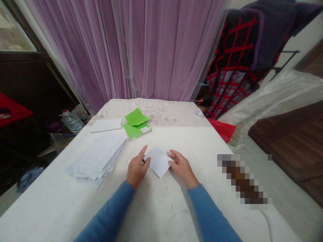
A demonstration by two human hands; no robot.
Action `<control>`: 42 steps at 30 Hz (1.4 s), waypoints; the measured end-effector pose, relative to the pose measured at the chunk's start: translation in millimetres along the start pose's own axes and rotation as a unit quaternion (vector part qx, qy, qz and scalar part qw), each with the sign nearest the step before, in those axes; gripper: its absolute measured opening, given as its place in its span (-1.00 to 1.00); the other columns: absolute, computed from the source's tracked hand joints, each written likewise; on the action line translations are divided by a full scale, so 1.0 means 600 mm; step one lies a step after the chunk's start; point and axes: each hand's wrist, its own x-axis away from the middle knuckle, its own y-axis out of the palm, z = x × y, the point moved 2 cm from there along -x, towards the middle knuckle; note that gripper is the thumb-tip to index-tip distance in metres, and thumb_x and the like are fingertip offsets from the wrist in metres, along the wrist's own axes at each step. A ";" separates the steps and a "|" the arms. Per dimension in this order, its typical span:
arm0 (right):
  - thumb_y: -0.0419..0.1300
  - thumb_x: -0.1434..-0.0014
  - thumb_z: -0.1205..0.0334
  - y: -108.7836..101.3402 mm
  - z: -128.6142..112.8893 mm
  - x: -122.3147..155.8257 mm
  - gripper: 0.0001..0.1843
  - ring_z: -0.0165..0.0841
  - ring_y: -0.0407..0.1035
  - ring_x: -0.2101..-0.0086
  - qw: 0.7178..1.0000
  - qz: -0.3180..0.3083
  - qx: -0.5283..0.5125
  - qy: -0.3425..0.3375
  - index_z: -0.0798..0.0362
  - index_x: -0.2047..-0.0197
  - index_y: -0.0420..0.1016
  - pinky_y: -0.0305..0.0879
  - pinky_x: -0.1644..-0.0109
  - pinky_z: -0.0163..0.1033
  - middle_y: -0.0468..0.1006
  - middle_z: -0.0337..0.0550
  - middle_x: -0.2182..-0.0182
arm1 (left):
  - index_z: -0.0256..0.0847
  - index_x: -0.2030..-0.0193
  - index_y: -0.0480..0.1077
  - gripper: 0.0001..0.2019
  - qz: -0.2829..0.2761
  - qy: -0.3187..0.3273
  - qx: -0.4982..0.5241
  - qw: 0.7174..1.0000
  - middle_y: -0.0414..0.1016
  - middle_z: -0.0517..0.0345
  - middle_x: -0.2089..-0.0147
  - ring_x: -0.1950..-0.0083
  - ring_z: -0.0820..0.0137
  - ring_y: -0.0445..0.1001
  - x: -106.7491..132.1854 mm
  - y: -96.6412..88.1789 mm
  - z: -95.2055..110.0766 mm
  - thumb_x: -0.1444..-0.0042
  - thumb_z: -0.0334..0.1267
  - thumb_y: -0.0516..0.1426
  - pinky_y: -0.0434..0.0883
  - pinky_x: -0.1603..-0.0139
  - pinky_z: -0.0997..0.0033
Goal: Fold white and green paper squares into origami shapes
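Note:
A small folded white sheet of paper (158, 162) lies on the white table (161, 208) between my hands. My left hand (137, 168) rests at its left edge, thumb and forefinger closed on the paper. My right hand (182, 167) pinches the sheet's right edge with curled fingers. Both sleeves are blue.
A fanned stack of white sheets (98, 158) lies left of my hands. Farther back are a single white sheet (106, 125), a green paper packet (136, 130) and a loose green sheet (136, 117). A water bottle (72, 121) stands off the left edge, purple curtains (141, 50) behind.

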 end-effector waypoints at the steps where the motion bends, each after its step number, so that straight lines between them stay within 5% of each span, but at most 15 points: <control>1: 0.25 0.11 0.22 0.001 -0.001 0.002 -0.43 -0.55 0.21 0.57 1.000 -0.015 0.008 -0.011 0.02 -0.05 0.45 0.26 0.48 -0.34 0.53 -0.07 0.14 | -0.08 -0.33 0.20 -0.45 0.001 -0.001 0.010 1.000 0.50 0.21 0.31 0.33 0.41 0.47 -0.001 0.000 -0.001 -0.17 -0.21 0.07 0.36 0.25 0.47; 5: 0.18 -0.03 0.19 0.004 -0.009 0.012 -0.51 -0.48 0.30 0.53 0.993 -0.109 0.038 -0.041 0.05 -0.07 0.44 0.30 0.38 -0.31 0.53 -0.20 0.37 | -0.16 -0.37 0.13 -0.44 0.001 -0.001 0.050 0.999 0.49 0.22 0.33 0.34 0.40 0.48 -0.003 0.002 -0.008 -0.22 -0.19 -0.01 0.38 0.26 0.46; 7: 0.14 -0.10 0.14 0.000 -0.018 0.014 -0.58 -0.40 0.37 0.46 0.991 -0.092 0.083 -0.059 0.07 -0.02 0.47 0.34 0.30 -0.25 0.52 -0.20 0.44 | -0.19 -0.39 0.07 -0.44 -0.002 0.018 0.060 0.998 0.51 0.17 0.26 0.29 0.38 0.50 -0.004 0.002 -0.010 -0.24 -0.20 -0.06 0.41 0.22 0.43; 10: 0.19 -0.08 0.10 -0.008 -0.041 0.016 -0.53 -0.28 0.43 0.22 0.981 -0.003 0.145 -0.129 0.04 -0.06 0.45 0.35 0.22 -0.22 0.54 -0.03 0.15 | -0.20 -0.41 0.02 -0.44 -0.023 0.069 0.057 0.996 0.53 0.07 0.11 0.16 0.33 0.51 -0.006 0.004 -0.007 -0.26 -0.24 -0.10 0.42 0.09 0.36; 13: 0.26 0.01 0.15 -0.004 -0.061 0.021 -0.40 -0.24 0.40 0.09 0.968 0.005 0.173 -0.184 -0.03 -0.14 0.40 0.35 0.17 -0.22 0.48 -0.03 -0.03 | -0.18 -0.41 0.00 -0.43 -0.068 0.115 0.050 0.990 0.53 0.02 0.02 0.07 0.29 0.50 -0.008 0.006 0.003 -0.26 -0.27 -0.10 0.41 0.01 0.28; 17: 0.17 -0.04 0.17 0.008 -0.058 0.020 -0.79 -0.35 0.39 0.41 0.976 -0.046 0.174 -0.125 0.02 0.28 0.57 0.29 0.31 -0.28 0.55 -0.20 0.42 | -0.19 -0.43 -0.07 -0.35 -0.092 0.138 0.056 0.985 0.52 0.02 0.00 0.02 0.29 0.49 -0.008 0.009 0.012 -0.21 -0.24 0.01 0.39 -0.05 0.26; 21: 0.17 -0.02 0.04 0.001 -0.033 0.007 -0.78 -0.41 0.27 0.57 0.999 0.005 0.049 -0.009 0.02 0.41 0.45 0.21 0.49 -0.31 0.42 -0.29 0.58 | -0.25 -0.42 -0.05 -0.22 -0.073 0.108 0.032 0.991 0.53 -0.02 -0.03 -0.02 0.22 0.48 -0.012 0.006 0.007 -0.10 -0.19 0.16 0.36 -0.08 0.19; 24: 0.21 0.07 0.00 -0.002 -0.019 0.003 -0.76 -0.41 0.26 0.59 0.999 0.011 -0.006 0.046 0.00 0.45 0.35 0.23 0.52 -0.31 0.39 -0.30 0.59 | -0.17 -0.40 0.04 -0.31 -0.066 0.046 0.014 0.997 0.56 0.04 0.01 0.11 0.29 0.53 -0.017 0.000 0.003 -0.13 -0.22 0.13 0.39 0.02 0.27; 28: 0.15 0.02 0.08 -0.002 -0.020 0.009 -0.82 -0.40 0.29 0.55 0.996 0.001 0.092 0.002 0.00 0.39 0.38 0.24 0.47 -0.31 0.43 -0.30 0.57 | -0.13 -0.36 0.15 -0.44 -0.081 0.017 -0.030 0.996 0.60 0.09 0.11 0.19 0.32 0.54 -0.021 -0.008 0.006 -0.20 -0.26 0.06 0.39 0.11 0.34; 34: 0.17 -0.02 0.06 0.002 -0.036 -0.011 -0.62 -0.33 0.42 0.38 0.972 0.029 0.228 -0.057 -0.02 0.09 0.50 0.30 0.25 -0.24 0.56 -0.24 0.39 | -0.12 -0.34 0.18 -0.46 -0.132 0.089 -0.098 0.982 0.60 0.05 0.11 0.10 0.26 0.53 -0.038 -0.021 0.010 -0.20 -0.26 0.06 0.36 0.04 0.31; 39: 0.18 0.02 0.18 0.002 -0.038 -0.045 -0.68 -0.36 0.40 0.44 0.967 0.006 0.249 -0.053 -0.04 0.16 0.55 0.27 0.33 -0.29 0.54 -0.30 0.47 | -0.15 -0.31 0.23 -0.47 -0.147 0.109 -0.117 0.976 0.60 0.01 0.13 0.10 0.23 0.52 -0.061 -0.016 0.009 -0.19 -0.28 0.08 0.37 0.01 0.24; 42: 0.16 0.01 0.21 0.000 -0.032 -0.046 -0.77 -0.34 0.42 0.40 0.966 0.012 0.249 -0.073 -0.03 0.25 0.56 0.28 0.30 -0.28 0.57 -0.27 0.44 | -0.17 -0.25 0.30 -0.52 -0.098 0.143 -0.119 0.978 0.52 -0.06 -0.05 -0.06 0.20 0.45 -0.056 -0.007 0.011 -0.16 -0.34 0.10 0.34 -0.10 0.15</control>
